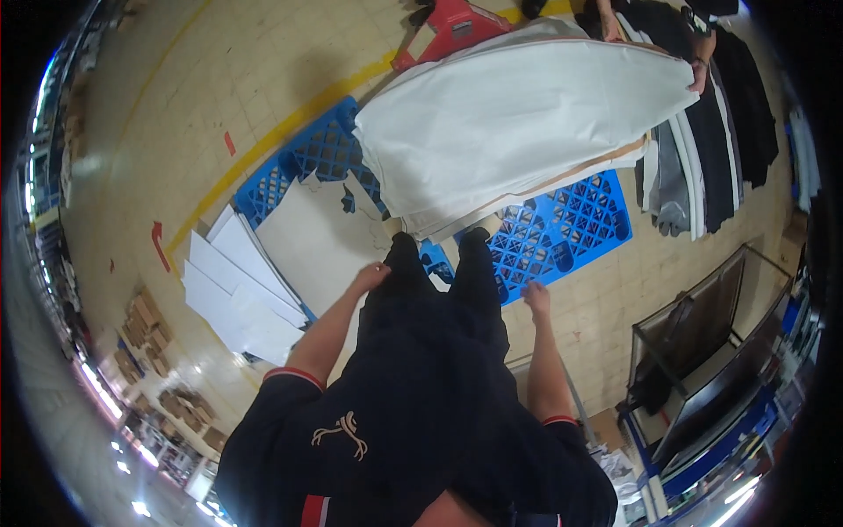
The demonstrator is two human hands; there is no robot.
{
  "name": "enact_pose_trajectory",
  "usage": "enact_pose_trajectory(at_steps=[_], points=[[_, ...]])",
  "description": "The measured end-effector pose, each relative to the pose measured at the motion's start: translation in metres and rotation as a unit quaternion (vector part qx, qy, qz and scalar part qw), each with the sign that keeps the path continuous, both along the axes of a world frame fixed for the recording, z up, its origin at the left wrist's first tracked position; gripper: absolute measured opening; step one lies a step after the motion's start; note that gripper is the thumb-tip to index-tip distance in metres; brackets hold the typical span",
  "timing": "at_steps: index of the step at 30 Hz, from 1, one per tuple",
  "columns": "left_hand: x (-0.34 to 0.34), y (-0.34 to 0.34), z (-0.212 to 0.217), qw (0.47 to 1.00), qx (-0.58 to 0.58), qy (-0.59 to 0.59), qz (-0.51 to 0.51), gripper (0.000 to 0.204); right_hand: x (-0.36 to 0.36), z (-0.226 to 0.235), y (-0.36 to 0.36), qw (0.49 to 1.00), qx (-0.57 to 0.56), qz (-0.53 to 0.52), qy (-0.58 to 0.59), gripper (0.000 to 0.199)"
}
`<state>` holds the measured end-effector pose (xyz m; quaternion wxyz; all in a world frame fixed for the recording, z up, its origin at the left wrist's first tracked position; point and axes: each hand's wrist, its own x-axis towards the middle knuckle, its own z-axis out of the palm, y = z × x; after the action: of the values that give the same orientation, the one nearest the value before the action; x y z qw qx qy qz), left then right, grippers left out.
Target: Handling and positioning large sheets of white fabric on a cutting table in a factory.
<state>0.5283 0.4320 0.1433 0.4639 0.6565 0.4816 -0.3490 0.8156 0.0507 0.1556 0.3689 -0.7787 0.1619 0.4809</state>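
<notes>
My left hand (372, 277) hangs by my left thigh, its fingers curled, with nothing visible in it. On the other side, my right hand (535, 299) is held in a loose fist beside the blue pallet's near edge, apart from everything. Ahead of my feet lies a large stack of white sheets (518, 114), draped over the blue plastic pallet (562, 230). At its far right end another person's hand (699, 75) grips the sheet edge. Nearest my left hand is a big off-white sheet (307, 237) with torn edges, lying on the pallet.
White panels (237, 294) fan out at the left. A red pallet jack (452, 31) stands beyond the stack. Black, grey and white material (702, 149) hangs in folds at the far right. A dark metal-framed cart (694, 342) stands at right. Yellow floor lines (263, 154) pass the pallet.
</notes>
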Motion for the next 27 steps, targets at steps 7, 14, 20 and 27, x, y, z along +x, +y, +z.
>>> enact_pose_trajectory(at_steps=[7,14,20,27], points=[[0.063,-0.045,0.027,0.967,-0.044,0.15,-0.202,0.086,0.038,-0.061,0.073,0.992,0.114,-0.048,0.036,0.026],[0.047,-0.054,-0.022,0.94,-0.039,0.273,-0.199,0.096,0.004,-0.157,0.138,0.99,0.062,0.043,0.117,0.028],[0.037,-0.057,-0.028,0.931,0.157,0.261,-0.199,0.079,-0.009,-0.231,0.202,0.974,0.055,-0.166,0.143,0.043],[0.037,-0.033,-0.037,0.928,0.22,0.22,-0.204,0.074,-0.044,-0.262,0.284,0.959,0.054,-0.259,0.097,0.037]])
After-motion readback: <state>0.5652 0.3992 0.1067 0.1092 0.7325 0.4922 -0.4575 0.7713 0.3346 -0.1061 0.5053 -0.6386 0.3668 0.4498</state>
